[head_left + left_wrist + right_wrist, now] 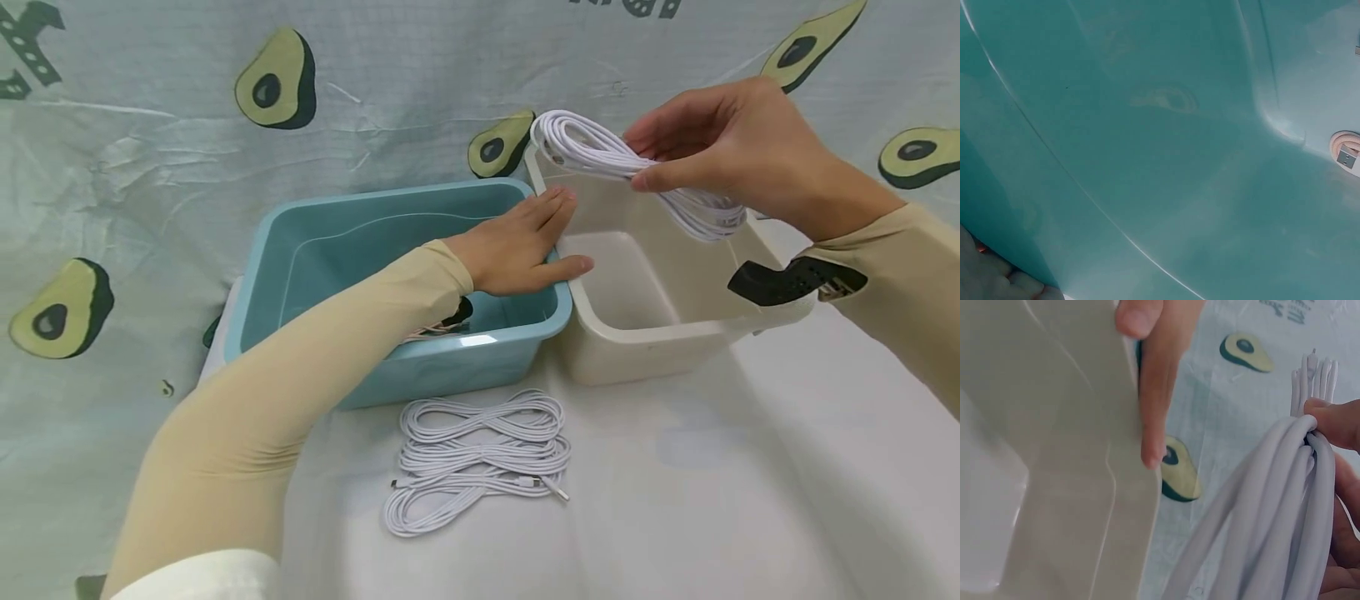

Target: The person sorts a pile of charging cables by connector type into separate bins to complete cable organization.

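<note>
Your left hand (521, 246) lay flat, fingers straight and together, thumb spread, at the seam where the blue bin (300, 250) met the cream bin (660, 325). The palm rested on the blue bin's right rim, the fingertips pointed toward 1 o'clock and touched the cream bin's left wall, and it gripped nothing. Your left forearm in its tan sleeve (285, 392) ran from 7 o'clock up across the blue bin's front wall.

Your right hand (720, 146) was raised above the cream bin's back edge, at 1 o'clock from the left hand, wrist bent, knuckles up, fingers pointing left. Thumb and fingers were pinched on a coiled white cable (600, 154); the loops stuck out left of the grip and the rest hung down to the right over the bin's opening, clear of the bin's floor. In the right wrist view the strands (1279, 519) ran bunched through your fingers (1335, 422), with the cream wall (1066, 456) to the left and the left hand's fingers (1154, 387) lying against it.

The left wrist view showed mostly the blue bin's inside (1147, 156), with a USB plug (1346, 157) at the right edge.

Three more white cable coils (480, 458) lay stacked on the white surface (750, 483) at 6 o'clock from the blue bin, just beside its front wall. A black strap (795, 279) sat on your right wrist. Avocado-print cloth (150, 150) hung behind.
</note>
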A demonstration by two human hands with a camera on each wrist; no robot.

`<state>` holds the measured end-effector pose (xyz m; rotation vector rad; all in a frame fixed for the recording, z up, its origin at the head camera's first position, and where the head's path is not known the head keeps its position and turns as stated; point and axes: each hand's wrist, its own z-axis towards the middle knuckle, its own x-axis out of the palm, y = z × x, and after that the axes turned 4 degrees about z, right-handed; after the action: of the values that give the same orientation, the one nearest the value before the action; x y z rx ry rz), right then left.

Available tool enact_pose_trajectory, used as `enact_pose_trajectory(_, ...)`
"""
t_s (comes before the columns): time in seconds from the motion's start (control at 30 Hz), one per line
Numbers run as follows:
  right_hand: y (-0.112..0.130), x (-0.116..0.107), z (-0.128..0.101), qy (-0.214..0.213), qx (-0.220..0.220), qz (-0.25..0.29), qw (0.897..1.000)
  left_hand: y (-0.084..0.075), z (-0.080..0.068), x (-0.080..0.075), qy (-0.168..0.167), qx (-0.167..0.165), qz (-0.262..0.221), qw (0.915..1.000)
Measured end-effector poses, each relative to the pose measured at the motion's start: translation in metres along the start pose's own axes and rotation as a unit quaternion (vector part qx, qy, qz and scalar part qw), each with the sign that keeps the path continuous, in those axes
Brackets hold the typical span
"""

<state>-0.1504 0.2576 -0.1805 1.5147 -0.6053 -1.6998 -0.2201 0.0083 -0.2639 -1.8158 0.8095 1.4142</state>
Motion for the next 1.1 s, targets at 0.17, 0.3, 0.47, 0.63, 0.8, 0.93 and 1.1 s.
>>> enact_pose_trajectory(0.17,-0.012,-0.001,0.012,-0.016,0.031,0.017,0.999,-0.002,-0.001,-0.001,0.005,-0.004,0.005,1.0)
enact_pose_trajectory(0.3,-0.021,-0.001,0.021,-0.028,0.051,0.027,0.998,-0.004,-0.002,-0.003,0.003,-0.003,0.011,0.9999)
enact_pose_trajectory(0.47,-0.033,0.002,0.032,-0.034,0.063,0.05,0.996,-0.006,-0.002,-0.003,0.001,0.001,0.018,0.9998)
enact_pose_trajectory(0.63,-0.045,0.007,0.04,-0.032,0.065,0.057,0.996,-0.007,-0.001,-0.003,0.003,0.002,0.021,0.9998)
enact_pose_trajectory(0.8,-0.058,0.012,0.047,-0.03,0.085,0.045,0.995,-0.008,0.0,-0.002,0.007,0.0,0.019,0.9998)
enact_pose_trajectory(0.93,-0.068,0.016,0.05,-0.026,0.096,0.026,0.995,-0.008,0.0,-0.002,0.011,-0.001,0.016,0.9998)
enact_pose_trajectory(1.1,-0.074,0.019,0.053,-0.019,0.109,-0.004,0.994,-0.008,-0.002,-0.004,0.009,-0.004,0.013,0.9999)
